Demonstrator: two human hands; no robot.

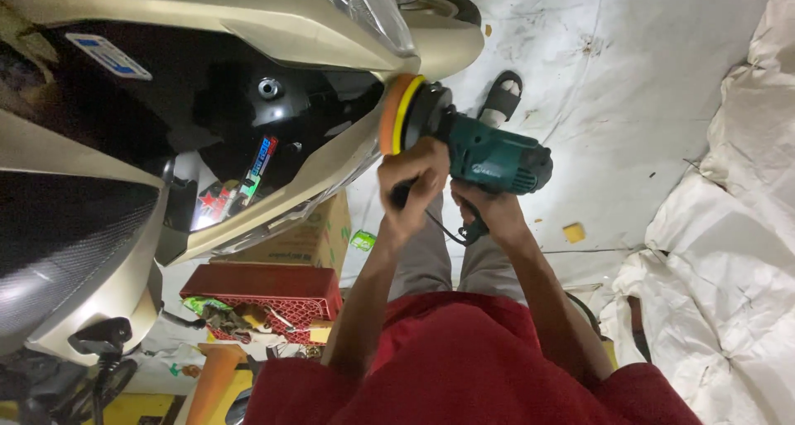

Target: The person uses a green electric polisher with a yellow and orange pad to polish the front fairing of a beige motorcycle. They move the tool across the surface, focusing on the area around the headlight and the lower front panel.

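Note:
A teal electric polisher (495, 156) with an orange and yellow foam pad (397, 114) presses against the beige panel (273, 197) of a scooter. My left hand (414, 185) is shut on the polisher's black side handle near the pad. My right hand (489, 208) grips the rear of the polisher body from below, where its black cord hangs. The pad sits on the edge of the beige panel, next to the glossy black inner fairing (248, 110).
The scooter fills the left half. A cardboard box (319, 234) and a red plastic crate (265, 297) with odds and ends sit below it. White sheeting (662, 102) covers the floor and right side. My sandalled foot (501, 98) rests beyond the polisher. A yellow sponge piece (573, 232) lies on the sheet.

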